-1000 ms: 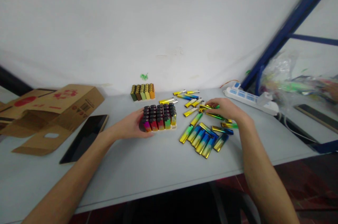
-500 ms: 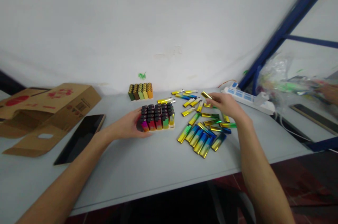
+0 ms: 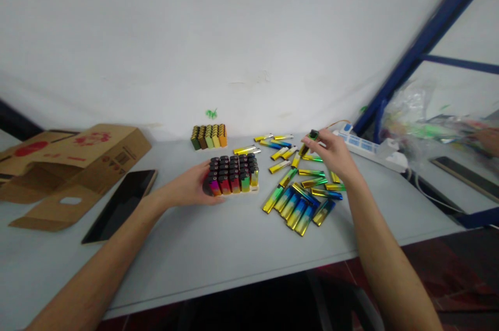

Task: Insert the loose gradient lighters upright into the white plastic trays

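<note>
My left hand (image 3: 195,185) grips the left end of a tray of upright lighters (image 3: 234,174) with black tops, in red, purple, green and yellow. Raised over the loose lighters, my right hand (image 3: 331,150) pinches one lighter (image 3: 310,141) with a green and dark end. Below and left of that hand, several loose metallic lighters (image 3: 298,214) in yellow, blue and green lie flat on the grey table (image 3: 187,263). Behind the tray, near the wall, stands a second block of lighters (image 3: 209,136) in green, brown, yellow and orange.
At the left are an open cardboard box (image 3: 113,151) and a dark tablet (image 3: 120,206). A white power strip (image 3: 374,149) lies at the right, beside a blue metal frame (image 3: 413,45). Beyond it are clear plastic bags (image 3: 413,102) and part of another person's hand (image 3: 489,140).
My right hand has turned the pinched lighter from lying nearly level to a steeper tilt, its dark and green end now up. My left hand stays on the tray.
</note>
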Available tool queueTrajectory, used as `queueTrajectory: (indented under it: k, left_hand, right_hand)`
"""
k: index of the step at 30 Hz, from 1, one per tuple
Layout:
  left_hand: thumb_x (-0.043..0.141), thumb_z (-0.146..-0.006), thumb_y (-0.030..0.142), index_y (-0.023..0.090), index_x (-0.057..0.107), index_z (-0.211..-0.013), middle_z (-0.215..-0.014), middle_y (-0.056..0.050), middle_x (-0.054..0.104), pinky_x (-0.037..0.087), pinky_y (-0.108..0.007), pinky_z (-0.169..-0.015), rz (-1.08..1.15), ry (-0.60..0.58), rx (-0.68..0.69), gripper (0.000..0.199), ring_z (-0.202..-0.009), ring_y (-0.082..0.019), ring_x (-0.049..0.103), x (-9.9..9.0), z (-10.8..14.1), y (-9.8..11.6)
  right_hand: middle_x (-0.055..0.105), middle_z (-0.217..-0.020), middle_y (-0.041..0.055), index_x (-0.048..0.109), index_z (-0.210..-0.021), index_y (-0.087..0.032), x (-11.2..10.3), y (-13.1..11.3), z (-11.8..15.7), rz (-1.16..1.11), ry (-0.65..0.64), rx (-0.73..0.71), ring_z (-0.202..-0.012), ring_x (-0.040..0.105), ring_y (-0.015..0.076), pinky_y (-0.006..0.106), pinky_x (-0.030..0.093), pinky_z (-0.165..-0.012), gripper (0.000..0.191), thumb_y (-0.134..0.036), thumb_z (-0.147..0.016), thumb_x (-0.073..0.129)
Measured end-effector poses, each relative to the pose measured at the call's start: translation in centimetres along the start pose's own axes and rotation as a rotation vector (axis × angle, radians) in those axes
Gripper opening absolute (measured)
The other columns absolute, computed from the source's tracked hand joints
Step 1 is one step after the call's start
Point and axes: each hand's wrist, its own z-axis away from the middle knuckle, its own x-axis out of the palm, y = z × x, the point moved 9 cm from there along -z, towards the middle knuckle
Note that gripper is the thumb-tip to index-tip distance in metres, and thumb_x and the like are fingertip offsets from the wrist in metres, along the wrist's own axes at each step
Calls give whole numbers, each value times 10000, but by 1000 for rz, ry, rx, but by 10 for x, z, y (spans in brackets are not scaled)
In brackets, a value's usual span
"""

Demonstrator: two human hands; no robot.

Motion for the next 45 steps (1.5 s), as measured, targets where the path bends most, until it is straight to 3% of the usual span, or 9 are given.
queueTrajectory:
  k: [3,7,14,21,27,35,38,41,45]
  left_hand:
    - [883,-750,467,225,635,-1425,-1470,-132,701,520,-574,-1243,2,4,9,758,-1376,-401,665,-1,0,2]
    - [891,-761,458,207,608,-1455,-1508,-140,682,502,-582,-1259,5,4,12,790,-1377,-395,656,-1,2,3]
    - [888,-765,426,185,648,-1355,-1471,-142,697,515,-556,-1249,1,2,8,681,-1358,-366,666,-1,2,5]
    - [889,-750,428,191,654,-1326,-1427,-140,711,548,-558,-1216,-5,-4,-6,667,-1338,-369,682,-1,1,5]
    - [876,-748,444,195,649,-1317,-1427,-147,704,533,-572,-1227,0,-11,-19,660,-1345,-370,675,-2,1,5]
    - [869,-764,453,225,640,-1342,-1456,-126,699,531,-555,-1230,16,-21,-29,662,-1323,-350,675,-1,2,4]
    - [881,-756,461,247,643,-1370,-1462,-127,701,523,-560,-1237,15,-9,-10,693,-1350,-367,664,-2,1,5]
    - [888,-755,477,249,643,-1381,-1452,-128,706,536,-561,-1221,10,-6,-7,710,-1329,-368,676,-2,1,4]
    - [896,-751,442,208,658,-1347,-1431,-139,708,548,-532,-1208,12,-3,1,684,-1285,-357,693,-2,1,6]
  right_hand:
    - [721,-850,54,666,-875,-221,26,-8,4,-102,-126,29,-815,654,213,330,511,-746,569,-761,-1029,577]
    - [705,-764,18,601,-887,-234,67,-27,16,-214,-359,45,-752,632,187,339,506,-798,527,-690,-1115,470]
    - [426,-706,-64,445,-847,-270,105,-27,29,-444,-471,174,-583,366,133,291,359,-545,545,-768,-1059,512]
    - [379,-622,-36,395,-680,-263,97,-29,25,-238,-271,136,-604,343,151,319,296,-564,671,-834,-1019,485]
    - [313,-599,-47,317,-633,-271,95,-25,25,-129,-215,200,-589,314,132,321,257,-585,612,-749,-955,524]
    - [367,-612,-43,376,-648,-258,98,-29,27,-119,-226,168,-603,356,137,316,292,-600,504,-613,-971,531]
    - [434,-628,-43,458,-722,-252,98,-34,28,-163,-228,119,-614,406,149,312,334,-601,518,-661,-1025,558]
    - [521,-683,-48,554,-952,-256,102,-37,31,-273,-267,113,-635,482,162,304,406,-613,432,-669,-1078,535]
    - [673,-922,38,629,-1004,-237,109,-43,34,-324,-353,53,-797,621,180,330,537,-735,401,-614,-1103,536]
